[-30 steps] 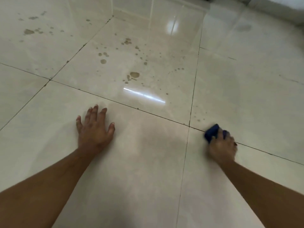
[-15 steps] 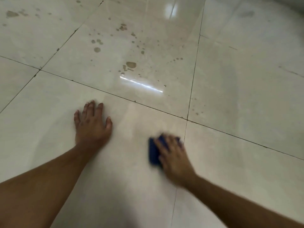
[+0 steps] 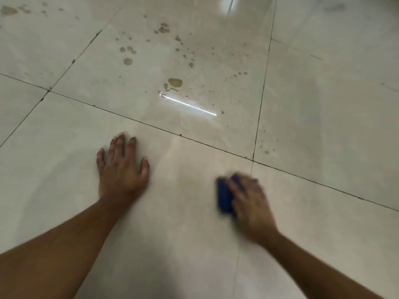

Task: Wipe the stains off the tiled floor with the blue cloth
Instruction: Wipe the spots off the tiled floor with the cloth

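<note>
The blue cloth [image 3: 223, 197] lies bunched on the pale tiled floor [image 3: 64, 137], near the grout crossing. My right hand [image 3: 250, 201] covers its right side and holds it against the tile; both are motion-blurred. Only the cloth's left edge shows. My left hand [image 3: 122, 171] rests flat on the same tile, fingers spread, to the left of the cloth. Brown stains [image 3: 175, 82] are scattered over the tile ahead, and a few small specks [image 3: 264, 147] sit just beyond the grout crossing.
More brown stains [image 3: 8, 10] mark the far left tile at the top edge. A bright streak of reflected light [image 3: 190, 105] crosses the stained tile. Dark grout lines [image 3: 252, 159] divide the glossy floor.
My right hand swept the cloth left from the grout crossing onto the near tile, then slid it back a little to the right. My left hand stayed planted.
</note>
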